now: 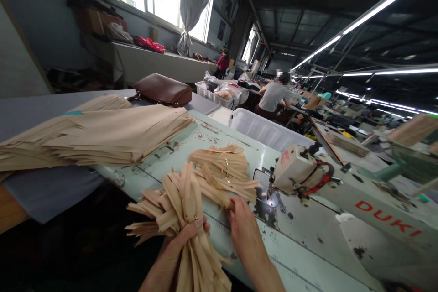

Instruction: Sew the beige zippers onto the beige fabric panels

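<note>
My left hand (183, 242) is wrapped round a thick bundle of tan zippers (187, 196), whose ends fan out above and below the fist. A small gold slider shows near my thumb. To the right, my right hand (243, 226) pinches the end of another tan zipper (219, 197) at the near side of a small pile. That pile of zippers (224, 159), with a row of gold sliders across it, lies on the pale green machine table (290, 251). Part of the bundle hides the lower fingers of my left hand.
A sewing machine (342, 187) stands right of the pile, its needle area lit. Stacked tan fabric pieces (112, 132) lie at left, with a brown leather bag (162, 89) behind. A white plastic bin (270, 130) stands beyond the table. A person in grey (272, 98) sits farther back.
</note>
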{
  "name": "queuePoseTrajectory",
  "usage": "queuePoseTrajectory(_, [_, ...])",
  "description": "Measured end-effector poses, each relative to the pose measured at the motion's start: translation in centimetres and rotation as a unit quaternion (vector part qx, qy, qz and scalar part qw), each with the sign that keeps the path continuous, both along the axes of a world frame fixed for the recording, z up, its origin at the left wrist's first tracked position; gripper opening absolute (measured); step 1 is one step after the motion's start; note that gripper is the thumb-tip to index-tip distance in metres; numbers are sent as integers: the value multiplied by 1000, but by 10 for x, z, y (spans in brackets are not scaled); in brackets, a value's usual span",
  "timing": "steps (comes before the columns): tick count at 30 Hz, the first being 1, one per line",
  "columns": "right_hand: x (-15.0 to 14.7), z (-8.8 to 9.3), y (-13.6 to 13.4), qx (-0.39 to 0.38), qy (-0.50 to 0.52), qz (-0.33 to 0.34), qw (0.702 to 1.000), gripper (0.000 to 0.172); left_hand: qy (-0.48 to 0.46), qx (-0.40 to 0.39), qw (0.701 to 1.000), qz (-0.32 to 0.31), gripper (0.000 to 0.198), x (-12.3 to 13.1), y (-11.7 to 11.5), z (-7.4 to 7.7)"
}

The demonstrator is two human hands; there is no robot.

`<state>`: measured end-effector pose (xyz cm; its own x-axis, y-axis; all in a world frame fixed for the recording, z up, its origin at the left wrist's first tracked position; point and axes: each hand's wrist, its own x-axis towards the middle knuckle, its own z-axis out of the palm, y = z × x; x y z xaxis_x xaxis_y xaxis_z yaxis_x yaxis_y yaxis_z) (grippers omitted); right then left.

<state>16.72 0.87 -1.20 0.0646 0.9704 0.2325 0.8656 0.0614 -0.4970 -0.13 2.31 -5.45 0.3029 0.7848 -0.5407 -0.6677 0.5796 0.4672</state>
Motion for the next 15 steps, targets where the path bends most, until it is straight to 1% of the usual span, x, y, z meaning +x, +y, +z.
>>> queuePoseTrajectory(3, [8,14,4,-31,123,3,992,14,17,8,1000,18,14,-1,0,7])
queuePoseTrajectory(4, [10,20,5,-55,166,14,984,16,21,11,999,26,16,0,-1,11])
queuePoseTrajectory(6, [9,28,2,-104,250,45,962,27,27,17,999,41,19,1,-6,19])
queuePoseTrajectory(7, [6,30,-2,-116,275,62,952,32,27,20,998,45,19,2,-10,24])
queuePoseTrajectory(8, [1,29,-7,-115,282,78,949,36,22,21,998,46,21,3,-15,29])
queuePoseTrajectory(10, [-13,22,-22,-76,235,99,964,36,7,17,999,42,31,4,-24,37])
queuePoseTrajectory(11, [-23,16,-30,-47,188,103,976,36,0,18,999,41,37,4,-28,41])
queuePoseTrajectory(12, [-33,7,-39,-14,135,101,986,39,-5,21,999,41,42,3,-32,44])
queuePoseTrajectory(13, [-44,-2,-46,19,82,94,992,48,-5,30,999,42,45,1,-35,47])
queuePoseTrajectory(15, [-65,-17,-54,79,0,78,994,70,7,68,997,36,49,-3,-39,52])
